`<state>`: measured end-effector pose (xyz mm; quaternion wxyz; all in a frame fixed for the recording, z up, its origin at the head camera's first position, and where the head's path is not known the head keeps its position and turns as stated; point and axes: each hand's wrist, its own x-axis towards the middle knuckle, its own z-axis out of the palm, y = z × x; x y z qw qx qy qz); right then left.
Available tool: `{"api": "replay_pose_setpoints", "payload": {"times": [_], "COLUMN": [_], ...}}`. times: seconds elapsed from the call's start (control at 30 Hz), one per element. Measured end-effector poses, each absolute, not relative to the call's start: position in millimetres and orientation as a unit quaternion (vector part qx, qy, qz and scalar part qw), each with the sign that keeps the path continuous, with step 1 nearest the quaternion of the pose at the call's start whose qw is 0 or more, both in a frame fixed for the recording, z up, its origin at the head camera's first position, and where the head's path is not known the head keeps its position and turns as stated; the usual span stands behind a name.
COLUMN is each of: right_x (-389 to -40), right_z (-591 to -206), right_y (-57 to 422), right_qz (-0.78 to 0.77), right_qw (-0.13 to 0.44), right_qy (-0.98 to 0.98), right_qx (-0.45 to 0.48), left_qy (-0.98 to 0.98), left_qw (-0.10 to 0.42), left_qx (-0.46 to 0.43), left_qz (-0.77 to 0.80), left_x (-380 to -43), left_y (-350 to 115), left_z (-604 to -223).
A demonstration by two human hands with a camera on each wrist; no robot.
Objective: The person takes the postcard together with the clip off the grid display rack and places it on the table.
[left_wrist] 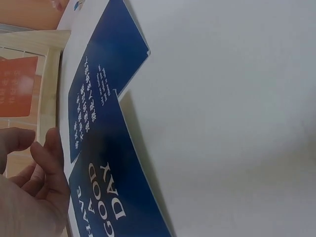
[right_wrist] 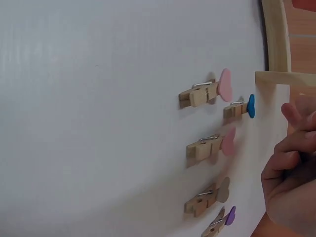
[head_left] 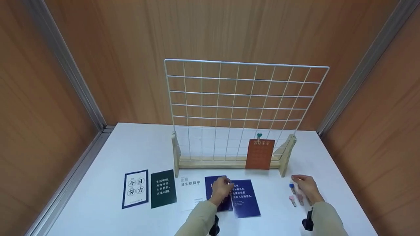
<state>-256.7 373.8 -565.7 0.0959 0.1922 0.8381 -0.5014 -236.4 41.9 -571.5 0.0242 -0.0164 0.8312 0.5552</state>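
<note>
My left hand [head_left: 222, 189] is over a dark blue card [left_wrist: 123, 182] printed "HAVE A GOOD DAY", its fingers loosely bent with nothing between them. That card overlaps a second blue card [head_left: 247, 205] with white writing. On the right, my right hand [head_left: 307, 188] hovers beside several small wooden clothespins with heart tops, its fingers loosely curled and holding nothing visible. In the right wrist view these include a pink-heart clothespin [right_wrist: 200, 94] and a blue-heart clothespin [right_wrist: 238, 109]. An orange card [head_left: 259, 157] hangs on the white wire grid [head_left: 246, 63] from a green-heart clothespin [head_left: 259, 136].
The grid stands in a wooden base [head_left: 213, 164] towards the back of the white table [head_left: 141, 144]. Left of my left hand lie a white card [head_left: 192, 193], a dark green card [head_left: 163, 196] and a blue-bordered card [head_left: 135, 200]. Wooden panels [head_left: 115, 49] enclose the table.
</note>
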Motion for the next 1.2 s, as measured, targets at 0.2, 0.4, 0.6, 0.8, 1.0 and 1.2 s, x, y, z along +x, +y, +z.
{"api": "replay_pose_setpoints", "payload": {"times": [0.2,0.4,0.6,0.8,1.0,1.2], "right_x": [-267.7,-282.3,-289.2,-300.2,-304.2,-306.5], "right_z": [-546.3,-522.2,-497.5,-482.5,-471.4,-465.1], "right_y": [359.5,342.4,328.8,311.8,299.5,290.5], "right_qz": [-0.510,-0.520,-0.566,-0.565,-0.561,-0.570], "right_qw": [0.051,0.027,0.004,0.016,0.006,-0.022], "right_qy": [0.849,0.852,0.824,0.825,0.828,0.821], "right_qx": [0.130,0.056,-0.035,-0.007,0.001,0.004], "left_qy": [0.850,0.866,0.868,0.862,0.855,0.852], "left_qw": [0.025,0.013,-0.006,-0.028,-0.026,-0.021], "left_qx": [0.015,0.045,0.083,0.128,0.131,0.125], "left_qz": [0.526,0.498,0.489,0.490,0.500,0.507], "left_x": [-241.8,-252.6,-262.4,-267.4,-270.7,-273.3], "left_y": [46.0,50.1,56.5,60.9,65.8,69.9], "left_z": [-564.0,-549.1,-538.2,-534.9,-531.1,-526.3]}}
